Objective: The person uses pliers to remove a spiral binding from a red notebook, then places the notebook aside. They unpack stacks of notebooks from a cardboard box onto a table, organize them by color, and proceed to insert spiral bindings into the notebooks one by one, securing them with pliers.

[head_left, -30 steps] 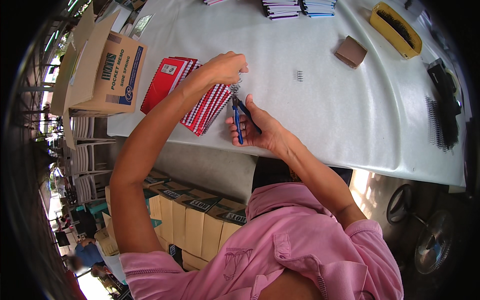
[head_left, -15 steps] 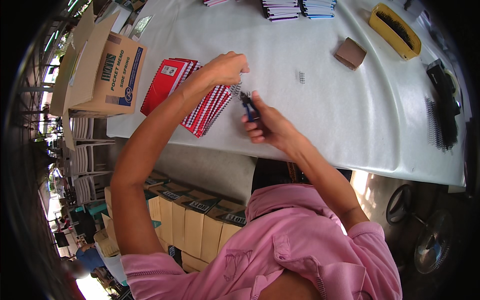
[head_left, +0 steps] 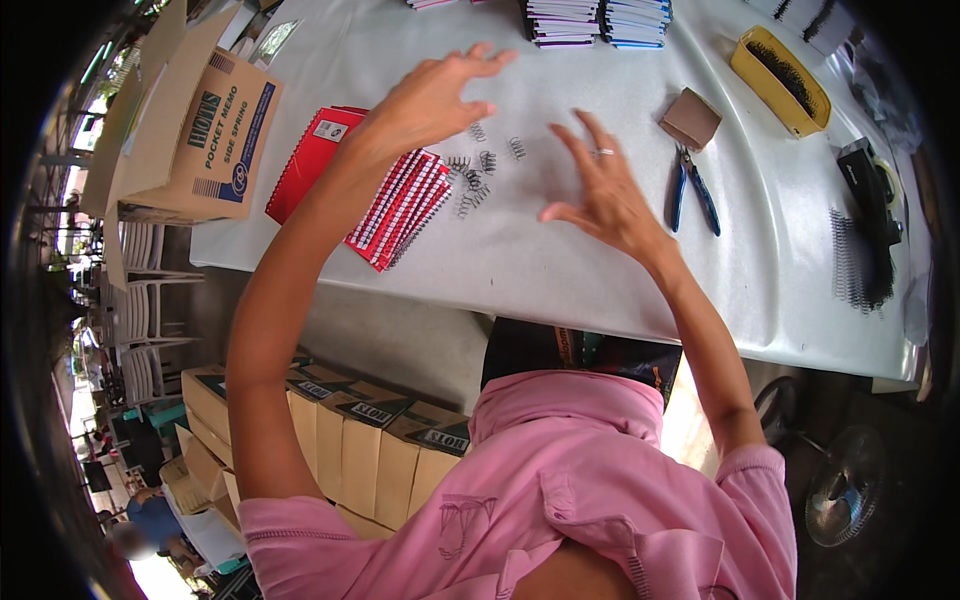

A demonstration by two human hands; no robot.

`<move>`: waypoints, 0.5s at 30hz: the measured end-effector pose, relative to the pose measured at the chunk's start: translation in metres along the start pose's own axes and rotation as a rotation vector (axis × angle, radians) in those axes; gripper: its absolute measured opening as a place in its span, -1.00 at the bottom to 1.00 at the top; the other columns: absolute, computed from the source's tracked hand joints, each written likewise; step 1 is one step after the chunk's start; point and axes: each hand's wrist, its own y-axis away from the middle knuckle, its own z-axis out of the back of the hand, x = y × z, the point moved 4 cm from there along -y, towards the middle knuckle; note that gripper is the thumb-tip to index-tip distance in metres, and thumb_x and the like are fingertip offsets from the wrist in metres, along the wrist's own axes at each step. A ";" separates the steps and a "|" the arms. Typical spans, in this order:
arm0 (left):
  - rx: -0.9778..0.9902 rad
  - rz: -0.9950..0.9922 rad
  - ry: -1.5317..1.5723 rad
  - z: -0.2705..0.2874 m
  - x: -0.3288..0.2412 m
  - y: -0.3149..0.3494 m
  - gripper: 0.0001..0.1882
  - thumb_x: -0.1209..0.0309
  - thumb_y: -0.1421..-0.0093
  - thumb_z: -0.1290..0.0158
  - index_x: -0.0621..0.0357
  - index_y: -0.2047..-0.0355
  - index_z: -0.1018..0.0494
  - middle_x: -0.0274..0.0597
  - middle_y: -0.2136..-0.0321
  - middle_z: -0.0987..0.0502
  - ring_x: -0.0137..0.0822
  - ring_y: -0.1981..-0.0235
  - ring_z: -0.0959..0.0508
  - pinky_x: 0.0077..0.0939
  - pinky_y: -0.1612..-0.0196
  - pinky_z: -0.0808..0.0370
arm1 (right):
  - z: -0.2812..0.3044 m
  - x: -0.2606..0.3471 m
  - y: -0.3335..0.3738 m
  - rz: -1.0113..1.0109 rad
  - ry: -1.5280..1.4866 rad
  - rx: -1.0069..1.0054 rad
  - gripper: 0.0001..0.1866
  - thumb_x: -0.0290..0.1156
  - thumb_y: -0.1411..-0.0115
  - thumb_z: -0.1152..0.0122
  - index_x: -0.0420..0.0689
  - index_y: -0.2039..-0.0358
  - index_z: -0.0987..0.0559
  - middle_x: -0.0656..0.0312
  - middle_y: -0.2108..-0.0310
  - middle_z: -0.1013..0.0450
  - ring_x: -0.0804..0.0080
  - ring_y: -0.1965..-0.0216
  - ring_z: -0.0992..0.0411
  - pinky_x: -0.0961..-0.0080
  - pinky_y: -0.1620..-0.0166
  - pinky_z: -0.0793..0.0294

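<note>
Coils [head_left: 470, 182]: thin dark wire in short springy spirals, lying loose between the two hands, several tangled just beside the notebooks
Left hand [head_left: 440, 98]: fingers and thumb parted wide, at about 11 o'clock from the coils
Right hand [head_left: 607, 197]: fingers spread wide, a ring on one of them, at 3 o'clock from the coils
Red notebooks [head_left: 402, 210]: smooth covers, spiral-bound edges, overlapping in a slanted fan at 8 o'clock from the coils
Pliers [head_left: 704, 198]: metal nose, slim blue handles splayed in a V, at 3 o'clock from the right hand
Brown block [head_left: 690, 118]: matt and squarish, at 12 o'clock from the pliers
Yellow tray [head_left: 768, 100]: long and rounded, dark bristly contents, at 2 o'clock from the right hand
Carton [head_left: 225, 135]: corrugated board, flaps up, at 10 o'clock from the notebooks
Worktop [head_left: 560, 268]: pale glossy sheet with soft creases, front edge at 6 o'clock; bare room between right hand and that edge, and from the hands up toward the white stacks [head_left: 600, 25] at 12 o'clock
Hard to see: left forearm covers part of the notebooks; left palm hidden; white stacks cut off at the top; cannot tell if pliers touch the block
</note>
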 end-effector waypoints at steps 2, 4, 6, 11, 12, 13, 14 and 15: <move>-0.197 -0.067 0.010 0.022 -0.021 0.017 -0.35 0.48 -0.06 -0.15 -0.16 -0.20 -0.29 -0.04 -0.21 -0.26 -0.03 -0.28 -0.17 -0.25 -0.23 -0.23 | -0.039 -0.014 -0.019 0.055 -0.029 0.009 0.08 0.33 0.15 -0.25 -0.16 -0.22 -0.16 -0.25 -0.16 -0.12 -0.15 -0.21 -0.10 -0.10 -0.25 -0.02; -0.356 -0.106 0.008 0.046 -0.031 0.047 -0.37 0.51 -0.09 -0.12 -0.12 -0.20 -0.28 -0.08 -0.21 -0.28 -0.10 -0.28 -0.18 -0.30 -0.23 -0.23 | -0.064 -0.014 -0.051 0.139 -0.177 0.065 0.08 0.36 0.14 -0.23 -0.19 -0.20 -0.17 -0.23 -0.13 -0.16 -0.16 -0.17 -0.13 -0.04 -0.25 -0.06; -0.497 -0.076 0.029 0.061 -0.029 0.082 -0.39 0.53 -0.11 -0.10 -0.05 -0.20 -0.28 -0.11 -0.20 -0.30 -0.16 -0.28 -0.20 -0.35 -0.24 -0.22 | -0.083 -0.005 -0.073 0.198 -0.342 0.193 0.05 0.36 0.13 -0.22 -0.21 -0.16 -0.20 -0.19 -0.09 -0.20 -0.14 -0.14 -0.17 0.01 -0.26 -0.09; -0.845 0.195 0.332 0.070 -0.014 0.149 -0.44 0.56 -0.18 -0.05 0.24 -0.21 -0.23 -0.12 -0.20 -0.29 -0.24 -0.26 -0.22 -0.37 -0.28 -0.14 | -0.102 0.017 -0.068 0.480 -0.201 0.199 -0.16 0.30 0.04 -0.20 -0.18 0.02 -0.32 0.00 0.04 -0.29 0.01 -0.09 -0.23 0.10 -0.24 -0.11; -0.919 0.260 0.377 0.068 -0.010 0.169 -0.44 0.56 -0.19 -0.04 0.26 -0.21 -0.21 -0.10 -0.21 -0.27 -0.24 -0.27 -0.22 -0.36 -0.28 -0.14 | -0.102 0.031 -0.059 0.460 -0.127 0.168 -0.40 0.15 -0.08 -0.17 -0.12 0.14 -0.37 0.08 0.09 -0.30 0.14 -0.04 -0.27 0.16 -0.18 -0.19; -0.992 0.318 0.431 0.064 -0.003 0.186 -0.44 0.57 -0.20 -0.03 0.29 -0.22 -0.20 -0.09 -0.22 -0.26 -0.24 -0.27 -0.21 -0.34 -0.29 -0.13 | -0.101 0.040 -0.051 0.405 -0.064 0.220 -0.46 0.09 -0.10 -0.16 -0.11 0.15 -0.38 0.09 0.09 -0.30 0.17 -0.04 -0.27 0.18 -0.16 -0.20; -1.023 0.337 0.471 0.059 0.005 0.201 -0.44 0.57 -0.20 -0.02 0.32 -0.22 -0.18 -0.05 -0.22 -0.25 -0.21 -0.27 -0.21 -0.34 -0.28 -0.13 | -0.099 0.048 -0.044 0.348 0.001 0.271 -0.52 0.04 -0.13 -0.15 -0.10 0.17 -0.39 0.09 0.09 -0.30 0.20 -0.04 -0.27 0.19 -0.15 -0.22; -1.054 0.352 0.511 0.052 0.013 0.215 -0.44 0.58 -0.21 -0.01 0.34 -0.22 -0.16 -0.01 -0.22 -0.24 -0.18 -0.27 -0.21 -0.33 -0.28 -0.13 | -0.096 0.053 -0.039 0.290 0.069 0.318 -0.58 -0.01 -0.15 -0.13 -0.09 0.18 -0.39 0.10 0.09 -0.29 0.23 -0.03 -0.27 0.21 -0.13 -0.23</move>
